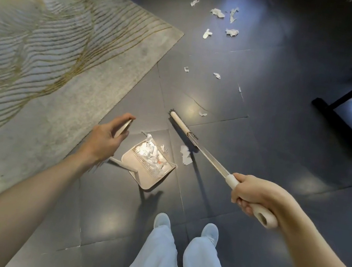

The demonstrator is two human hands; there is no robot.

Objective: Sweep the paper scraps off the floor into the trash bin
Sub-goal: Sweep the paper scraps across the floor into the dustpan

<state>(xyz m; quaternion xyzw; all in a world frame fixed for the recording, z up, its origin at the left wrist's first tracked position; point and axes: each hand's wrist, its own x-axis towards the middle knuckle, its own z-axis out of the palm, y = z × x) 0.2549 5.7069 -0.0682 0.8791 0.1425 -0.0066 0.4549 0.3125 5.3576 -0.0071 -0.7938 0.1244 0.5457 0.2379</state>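
My left hand (109, 134) grips the top of the beige dustpan's long handle (124, 127). The dustpan (145, 172) rests on the dark floor in front of my feet, with a heap of crumpled white paper (152, 152) in it. My right hand (250, 196) grips the beige end of the broom handle (264, 214). The broom head (180, 123) lies on the floor just beyond the pan. One torn scrap (185, 154) lies by the pan's right edge. Several more paper scraps (217, 12) are scattered farther off on the floor. No trash bin is in view.
A grey rug with gold lines (46, 41) covers the floor to the left, its corner near the scattered scraps. A black stand with a panel (345, 115) stands at the right. My feet in pale shoes (186, 227) are just behind the dustpan.
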